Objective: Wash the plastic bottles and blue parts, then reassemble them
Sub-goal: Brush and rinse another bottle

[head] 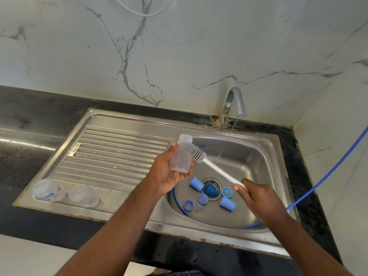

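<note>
Gripping a clear plastic bottle (pixel 180 156) in the left hand (pixel 169 174), mouth tilted toward one o'clock, presumably so the brush can reach it. Closed around the white handle of the bottle brush (pixel 209 163) in the right hand (pixel 258 198), bristles lying against the bottle's neck, seemingly outside the mouth, though hard to tell through clear plastic. Held over the sink (pixel 258 148) basin, likely so drips fall inside, with a thin stream from the tap (pixel 235 102) at twelve o'clock. Waiting below around the drain: blue parts (pixel 227 204). Lying at nine o'clock on the ribbed drainboard (pixel 111 156): two more bottles (pixel 48 190). Surrounding all: black bench (pixel 39 108), marbled wall, blue hose (pixel 326 176) trailing in from three o'clock.
</note>
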